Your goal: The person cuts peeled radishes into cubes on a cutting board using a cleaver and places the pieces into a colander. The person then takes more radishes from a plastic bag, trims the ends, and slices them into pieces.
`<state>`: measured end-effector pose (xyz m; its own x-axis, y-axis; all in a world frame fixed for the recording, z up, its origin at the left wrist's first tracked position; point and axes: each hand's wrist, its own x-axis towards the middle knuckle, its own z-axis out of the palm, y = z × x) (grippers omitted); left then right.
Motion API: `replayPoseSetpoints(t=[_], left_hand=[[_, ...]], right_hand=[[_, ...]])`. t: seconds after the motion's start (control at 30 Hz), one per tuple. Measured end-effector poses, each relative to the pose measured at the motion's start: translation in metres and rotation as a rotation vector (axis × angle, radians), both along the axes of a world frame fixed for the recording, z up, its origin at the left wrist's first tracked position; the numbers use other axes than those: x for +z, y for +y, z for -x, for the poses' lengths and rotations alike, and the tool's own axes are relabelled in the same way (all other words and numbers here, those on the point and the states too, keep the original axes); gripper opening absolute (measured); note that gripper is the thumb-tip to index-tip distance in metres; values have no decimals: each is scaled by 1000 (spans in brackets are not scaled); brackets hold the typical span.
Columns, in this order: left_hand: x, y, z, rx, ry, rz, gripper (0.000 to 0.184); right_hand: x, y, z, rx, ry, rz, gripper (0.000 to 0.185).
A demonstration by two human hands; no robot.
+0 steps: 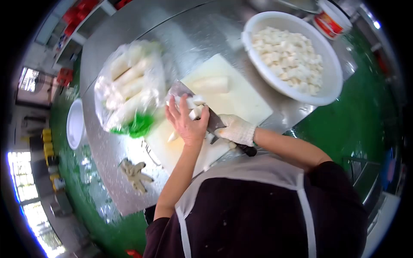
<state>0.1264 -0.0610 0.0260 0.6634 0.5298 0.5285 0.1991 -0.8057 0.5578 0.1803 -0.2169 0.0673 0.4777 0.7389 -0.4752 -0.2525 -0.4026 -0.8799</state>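
Observation:
My bare left hand (187,120) rests with spread fingers around white radish pieces (195,112) on the white cutting board (254,103). In a white knit glove, my right hand (235,130) is closed on a broad knife (213,120), near its black handle. The blade lies slanting beside the pieces, its far end by my left fingertips. Just beyond the blade, a longer peeled radish length (211,85) lies on the board. Small white bits sit near the board's lower edge.
A clear bag of whole radishes (133,81) lies left of the board. A white colander of cubes (288,60) stands at the right, with a white bucket (332,21) behind. A crumpled glove (135,174) lies on the metal table (116,157).

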Motion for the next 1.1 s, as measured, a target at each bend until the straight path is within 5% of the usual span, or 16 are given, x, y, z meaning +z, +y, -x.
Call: replayPoseSetpoints(t=[0.13,0.27,0.4,0.5,0.6,0.7,0.77,0.87,0.97,1.1], left_hand=[[61,-34,-72,-229,-210,-177,64],[117,-87,-171,-482,-389,-180,71],[135,-136,-204,-685,-226,-157,92],[100,-101,-161,-807,-224,-157,71],[23,-27,-72,-472,-127,-265,35],[-34,32,39,15,108,-199,34],[-37,30,71,288,367,-39,37],[-94,56,101,-249,151,-306,44],[-109,26,109,-384,286,-330,53],[-41,-62,90,-347,448,-193,58]], right_hand=[[50,-47,-29,-217,28,-88,16],[102,-103,-73,-444,-381,-56,22],[109,-172,-130,-620,-1256,387,33],[124,-215,-154,-591,-1168,919,30],[80,-269,-177,-807,-1166,716,31],[76,-282,-172,-1069,-418,51,26],[73,-284,-175,-1119,-282,-162,22],[71,-289,-181,-1152,-166,-175,20],[72,-289,-181,-1209,-165,-243,18],[57,-298,-182,-1254,-276,-358,15]])
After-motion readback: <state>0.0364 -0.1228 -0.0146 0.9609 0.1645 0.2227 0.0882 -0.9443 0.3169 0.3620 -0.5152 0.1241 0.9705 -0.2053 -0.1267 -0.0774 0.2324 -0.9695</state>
